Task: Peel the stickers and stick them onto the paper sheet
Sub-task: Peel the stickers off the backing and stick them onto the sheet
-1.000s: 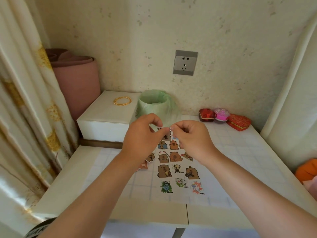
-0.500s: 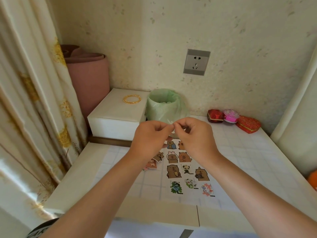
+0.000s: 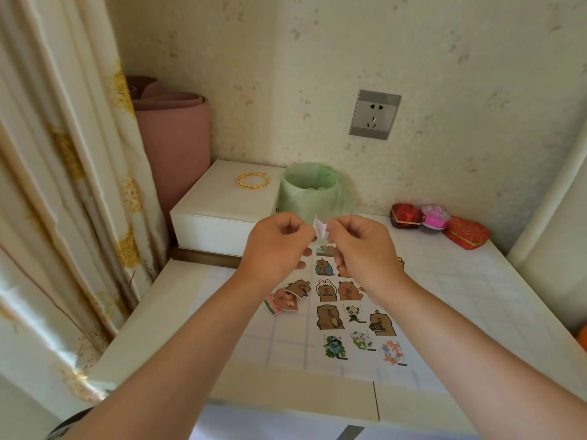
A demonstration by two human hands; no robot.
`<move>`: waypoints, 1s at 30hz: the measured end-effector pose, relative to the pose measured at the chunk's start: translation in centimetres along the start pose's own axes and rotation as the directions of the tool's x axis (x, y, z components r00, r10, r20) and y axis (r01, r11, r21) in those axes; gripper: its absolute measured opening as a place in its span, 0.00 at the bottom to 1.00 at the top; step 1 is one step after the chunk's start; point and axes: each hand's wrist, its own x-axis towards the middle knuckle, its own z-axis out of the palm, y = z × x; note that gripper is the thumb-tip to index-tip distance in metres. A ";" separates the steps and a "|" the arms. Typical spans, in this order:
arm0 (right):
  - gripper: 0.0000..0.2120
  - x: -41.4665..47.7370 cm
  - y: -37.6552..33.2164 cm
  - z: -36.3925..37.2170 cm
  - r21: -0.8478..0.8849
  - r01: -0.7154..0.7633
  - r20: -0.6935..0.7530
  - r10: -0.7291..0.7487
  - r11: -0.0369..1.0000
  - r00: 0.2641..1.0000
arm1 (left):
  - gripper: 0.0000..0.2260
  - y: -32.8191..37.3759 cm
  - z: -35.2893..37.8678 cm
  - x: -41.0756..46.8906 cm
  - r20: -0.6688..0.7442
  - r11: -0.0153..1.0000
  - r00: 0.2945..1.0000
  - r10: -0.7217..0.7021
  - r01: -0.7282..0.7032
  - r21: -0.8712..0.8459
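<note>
Both hands are raised above the table and pinch one small white sticker between them. My left hand holds its left edge, my right hand its right edge. The sticker's picture side is hidden; I see only white backing. Below the hands lies the white paper sheet with several cartoon stickers stuck on it in rows, among them a brown capybara. A small loose pile of unpeeled stickers lies just left of the sheet.
A green-lined waste bin stands behind the hands, next to a white box with a gold bangle on it. Red and pink gift boxes sit at the back right. A curtain hangs at the left.
Both hands have risen slightly towards the bin while staying pinched together. A white piece of the sticker now shows between the fingertips.
</note>
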 end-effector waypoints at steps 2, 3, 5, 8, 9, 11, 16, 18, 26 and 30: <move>0.10 -0.1 -0.3 0.2 0.030 -0.037 0.020 0.036 0.999 0.999 | 0.05 0.1 -0.2 0.1 0.016 1.000 1.000 -0.007 0.007 -0.021; 0.10 -0.2 -0.4 0.3 0.033 -0.040 0.030 0.039 0.999 0.999 | 0.05 0.1 -0.3 0.2 0.025 1.000 1.000 -0.003 0.004 -0.028; 0.09 -0.2 -0.4 0.5 0.047 -0.029 0.060 0.026 0.998 0.998 | 0.05 0.0 -0.4 0.3 0.040 1.000 0.999 0.023 -0.022 -0.017; 0.07 -0.2 -0.4 0.7 0.007 0.022 0.073 -0.023 1.000 0.997 | 0.07 -0.2 -0.8 0.5 0.060 0.997 0.996 0.063 -0.065 0.036; 0.06 -0.1 -0.3 0.8 -0.022 0.044 0.051 -0.043 0.999 0.998 | 0.07 -0.2 -0.9 0.5 0.068 0.997 0.995 0.066 -0.069 0.045; 0.04 0.1 -0.3 0.9 -0.047 0.074 0.010 -0.074 0.996 0.997 | 0.07 -0.2 -1.2 0.6 0.085 0.996 0.994 0.066 -0.070 0.048; 0.09 0.3 -0.6 1.3 -0.040 0.064 0.032 -0.063 0.997 0.998 | 0.05 -0.1 -2.1 0.7 0.125 0.999 0.991 0.040 -0.042 0.012; 0.09 0.3 -0.7 1.6 -0.028 0.054 0.065 -0.052 0.998 0.997 | 0.07 0.0 -2.4 0.7 0.143 0.999 0.990 0.002 0.004 -0.042; 0.09 0.3 -1.1 2.8 -0.097 0.083 0.105 -0.073 0.992 0.992 | 0.06 -0.1 -3.7 0.5 0.107 0.999 0.994 0.000 0.004 -0.043; 0.08 0.2 -1.3 3.5 -0.092 0.082 0.115 -0.071 0.992 0.991 | 0.05 -0.3 -4.6 0.7 0.062 1.000 0.998 0.002 -0.001 -0.005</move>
